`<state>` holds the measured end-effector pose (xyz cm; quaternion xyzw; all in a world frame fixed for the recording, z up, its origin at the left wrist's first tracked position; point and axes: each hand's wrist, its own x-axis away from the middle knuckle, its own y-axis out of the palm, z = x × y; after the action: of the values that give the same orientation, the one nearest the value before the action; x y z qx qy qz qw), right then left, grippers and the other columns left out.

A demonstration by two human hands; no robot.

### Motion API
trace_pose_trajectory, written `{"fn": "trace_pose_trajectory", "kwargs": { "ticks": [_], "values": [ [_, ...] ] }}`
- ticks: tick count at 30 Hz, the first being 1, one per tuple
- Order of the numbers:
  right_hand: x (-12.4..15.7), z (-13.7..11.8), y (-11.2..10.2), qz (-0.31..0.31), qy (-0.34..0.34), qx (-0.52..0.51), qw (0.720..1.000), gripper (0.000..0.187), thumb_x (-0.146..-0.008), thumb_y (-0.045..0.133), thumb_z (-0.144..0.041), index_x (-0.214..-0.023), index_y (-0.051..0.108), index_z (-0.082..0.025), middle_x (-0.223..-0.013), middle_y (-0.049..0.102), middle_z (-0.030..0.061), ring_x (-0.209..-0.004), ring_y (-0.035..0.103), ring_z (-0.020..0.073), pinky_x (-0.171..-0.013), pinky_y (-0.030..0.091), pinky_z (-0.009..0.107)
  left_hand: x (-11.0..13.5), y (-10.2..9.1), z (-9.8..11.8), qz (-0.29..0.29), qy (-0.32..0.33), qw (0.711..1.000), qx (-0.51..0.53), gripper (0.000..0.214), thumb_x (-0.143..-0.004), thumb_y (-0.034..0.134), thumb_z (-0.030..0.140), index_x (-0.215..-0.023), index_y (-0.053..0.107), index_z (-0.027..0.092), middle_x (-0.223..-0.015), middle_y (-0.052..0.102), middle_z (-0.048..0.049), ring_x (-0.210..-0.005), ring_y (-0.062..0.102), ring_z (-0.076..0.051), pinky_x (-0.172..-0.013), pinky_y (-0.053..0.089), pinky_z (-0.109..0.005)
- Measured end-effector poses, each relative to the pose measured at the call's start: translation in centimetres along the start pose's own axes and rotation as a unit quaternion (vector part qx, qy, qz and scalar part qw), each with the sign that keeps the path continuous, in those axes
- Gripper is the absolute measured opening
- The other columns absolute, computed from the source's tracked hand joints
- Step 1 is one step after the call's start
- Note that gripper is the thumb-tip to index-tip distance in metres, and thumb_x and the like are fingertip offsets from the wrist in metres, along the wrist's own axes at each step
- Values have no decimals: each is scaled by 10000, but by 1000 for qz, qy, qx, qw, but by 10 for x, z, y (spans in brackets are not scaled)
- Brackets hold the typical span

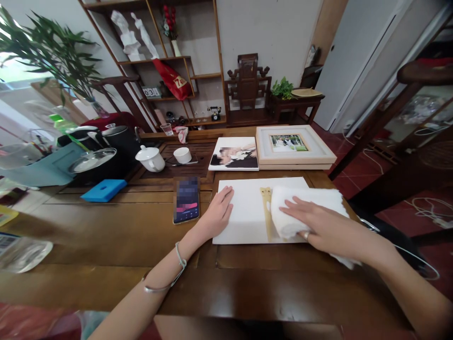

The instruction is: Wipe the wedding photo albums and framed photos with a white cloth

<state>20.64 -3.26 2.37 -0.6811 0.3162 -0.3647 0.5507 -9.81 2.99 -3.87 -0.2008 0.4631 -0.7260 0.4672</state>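
A white board (247,212) lies flat on the wooden table (116,231) in front of me. My left hand (217,212) rests flat on its left edge with fingers stretched out. My right hand (318,222) presses flat on a white cloth (311,200) that covers the board's right part; a ring shows on one finger. A narrow yellowish strip (266,208) lies on the board just left of the cloth.
A phone (186,199) lies left of the board. Behind it are a photo print (235,153), a framed picture (293,146), a teapot (151,158), a cup (182,155), a blue pad (103,190) and black pots (106,151). Shelves stand at the back.
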Motion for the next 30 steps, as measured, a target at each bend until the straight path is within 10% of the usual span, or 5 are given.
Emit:
{"fn": "trace_pose_trajectory", "kwargs": {
  "ticks": [6, 16, 30],
  "values": [
    [-37, 17, 5, 65, 22, 23, 997, 705, -809, 456, -180, -1501, 334, -126, -1582, 229, 127, -1457, 137, 310, -1159, 206, 562, 0, 0, 1, -1, 3, 1000, -4, 498, -995, 293, 263, -1465, 345, 105, -1564, 299, -168, -1473, 229, -276, -1209, 197, -497],
    [21, 10, -12, -2, -36, -68, 997, 727, -723, 432, -82, -1417, 500, -289, -1492, 429, -14, -1361, 408, 272, -1126, 360, 472, 0, -2, 3, 4, 2, 1000, -4, 490, -996, 300, 277, -1456, 363, 123, -1558, 318, -153, -1468, 245, -275, -1208, 211, -487],
    [-46, 24, 14, 128, 13, -14, 992, 652, -782, 409, -121, -1432, 444, -152, -1520, 401, 108, -1438, 250, 293, -1149, 246, 554, 0, -1, 2, 3, 3, 1000, -2, 500, -992, 297, 272, -1458, 358, 102, -1557, 313, -169, -1471, 237, -279, -1209, 202, -495]
  ]
}}
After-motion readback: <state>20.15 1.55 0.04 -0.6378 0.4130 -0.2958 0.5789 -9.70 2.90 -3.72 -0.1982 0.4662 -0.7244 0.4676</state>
